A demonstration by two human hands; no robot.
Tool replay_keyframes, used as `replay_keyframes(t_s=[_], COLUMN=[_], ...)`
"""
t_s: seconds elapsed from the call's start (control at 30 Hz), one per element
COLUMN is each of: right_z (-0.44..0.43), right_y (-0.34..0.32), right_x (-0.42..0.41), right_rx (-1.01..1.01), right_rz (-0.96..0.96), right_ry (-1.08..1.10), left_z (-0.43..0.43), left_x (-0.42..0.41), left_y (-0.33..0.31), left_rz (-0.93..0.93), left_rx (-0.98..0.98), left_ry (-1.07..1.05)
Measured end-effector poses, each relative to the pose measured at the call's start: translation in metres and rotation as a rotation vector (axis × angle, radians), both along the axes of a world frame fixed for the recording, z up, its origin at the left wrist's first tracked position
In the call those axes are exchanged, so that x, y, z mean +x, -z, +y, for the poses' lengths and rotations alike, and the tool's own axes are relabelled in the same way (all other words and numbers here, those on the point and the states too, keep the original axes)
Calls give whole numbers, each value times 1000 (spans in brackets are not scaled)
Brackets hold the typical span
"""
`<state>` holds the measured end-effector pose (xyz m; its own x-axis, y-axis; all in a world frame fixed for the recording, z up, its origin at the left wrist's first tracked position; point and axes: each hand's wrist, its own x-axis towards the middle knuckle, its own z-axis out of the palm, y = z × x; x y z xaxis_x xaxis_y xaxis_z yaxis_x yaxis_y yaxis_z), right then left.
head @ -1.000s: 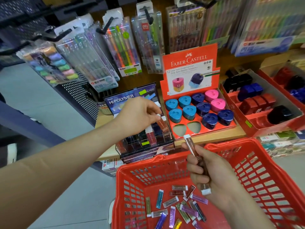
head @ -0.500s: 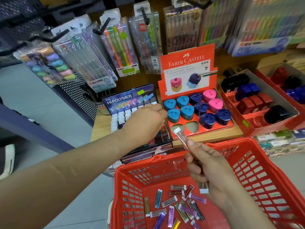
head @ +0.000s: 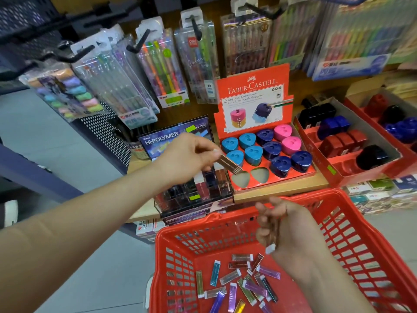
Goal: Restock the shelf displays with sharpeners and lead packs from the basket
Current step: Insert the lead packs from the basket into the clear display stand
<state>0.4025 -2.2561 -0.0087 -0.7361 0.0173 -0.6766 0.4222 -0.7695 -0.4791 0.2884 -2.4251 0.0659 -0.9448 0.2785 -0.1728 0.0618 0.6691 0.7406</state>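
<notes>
My left hand [head: 187, 158] is stretched over the shelf. Its thumb and fingers pinch a slim brown lead pack with a white cap [head: 228, 162]. The pack slants down to the right, above the right side of the dark clear plastic lead display case [head: 194, 195]. Its lower end lies near the front left corner of the red cardboard sharpener display [head: 252, 86]. I cannot tell if it touches anything there.

My right hand [head: 291, 231] hangs over the back part of the red plastic shopping basket [head: 180, 251]. Its fingers are curled around a dark thin lead pack [head: 270, 248], and the white cap of the pack sticks out under the palm. This hand is blurred, so it holds perhaps more than one pack.

On the bottom of the basket lie many loose lead packs in purple, blue, grey and dark red [head: 246, 283], scattered in all directions.

In the red display stand ten triangular sharpeners in light blue, dark blue and pink [head: 270, 150]. Two triangular slots [head: 259, 175] in the front row hold nothing. Both displays stand on a light wooden shelf [head: 282, 192], side by side and touching. To the right is another red cardboard box [head: 370, 129] with black, blue and red sharpeners. Above, transparent packs of coloured pens [head: 162, 64] hang on black hooks.
</notes>
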Motion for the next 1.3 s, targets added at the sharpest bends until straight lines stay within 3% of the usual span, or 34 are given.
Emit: replay_keyframes(t_s=[0.17,0.37,0.77,1.3], right_z=[3,0,0,-3], right_y=[9,15,3,1], right_x=[0,2,6,8], right_rx=[-89,-129,25,-76], right_rz=[-86,17,52,121], right_ry=[60,32,29,71], left_z=[-13,-8,4,15], left_x=[-12,-7,-3,3], left_y=[-3,9,8,34], left_rz=[168,292,345,529], left_rx=[-140,-317,-379,-598], left_ry=[-47,50,133,334])
